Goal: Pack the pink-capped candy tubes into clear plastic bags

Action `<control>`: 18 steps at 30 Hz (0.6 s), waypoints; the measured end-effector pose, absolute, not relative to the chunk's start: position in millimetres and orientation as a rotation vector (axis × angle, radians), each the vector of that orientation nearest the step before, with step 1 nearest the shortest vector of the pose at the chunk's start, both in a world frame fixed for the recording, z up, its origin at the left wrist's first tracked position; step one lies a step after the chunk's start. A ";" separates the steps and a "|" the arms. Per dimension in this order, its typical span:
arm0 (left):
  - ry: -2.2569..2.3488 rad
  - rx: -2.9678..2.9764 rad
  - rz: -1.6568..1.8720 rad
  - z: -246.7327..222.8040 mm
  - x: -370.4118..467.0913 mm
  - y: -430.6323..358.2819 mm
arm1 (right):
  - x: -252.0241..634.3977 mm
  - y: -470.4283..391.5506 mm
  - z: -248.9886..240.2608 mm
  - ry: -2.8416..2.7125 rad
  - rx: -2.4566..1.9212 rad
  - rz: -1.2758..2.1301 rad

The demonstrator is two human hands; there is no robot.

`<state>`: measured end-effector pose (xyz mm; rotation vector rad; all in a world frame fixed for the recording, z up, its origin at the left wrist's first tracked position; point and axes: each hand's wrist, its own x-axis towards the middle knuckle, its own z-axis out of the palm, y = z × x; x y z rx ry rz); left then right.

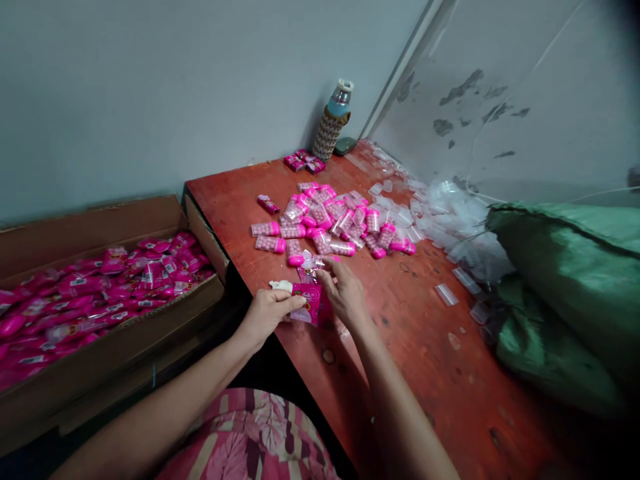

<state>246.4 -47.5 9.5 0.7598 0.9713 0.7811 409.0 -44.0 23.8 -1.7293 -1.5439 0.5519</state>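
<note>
My left hand (270,310) is closed, thumb and fingers pinching a flat, pink printed wrapper (309,300) over the table's near left edge. Something white and crumpled (281,285) shows by its fingertips. Just right of the wrapper, my right hand (345,290) has its thumb and fingers curled at a small clear candy bottle (317,261); the fingers partly hide it. Beyond both hands lies a heap of small clear bottles (323,220) with pink caps, filled with pink beads of candy.
On the left stands a cardboard box (170,303) of pink wrapped packs (83,287). Loose clear plastic pieces (445,207) and a green sack (565,267) lie on the right of the red table (400,373). A flask (333,120) in a woven cover stands at the back corner.
</note>
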 end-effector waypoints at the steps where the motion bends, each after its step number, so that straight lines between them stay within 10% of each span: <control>1: 0.976 0.763 0.783 10.4 246.2 -47.5 | 411.1 -35.3 19.7 -1.644 -1.756 0.408; 18: 0.950 0.271 0.972 15.1 237.5 -32.9 | 448.7 -47.4 6.4 -1.348 -2.103 0.276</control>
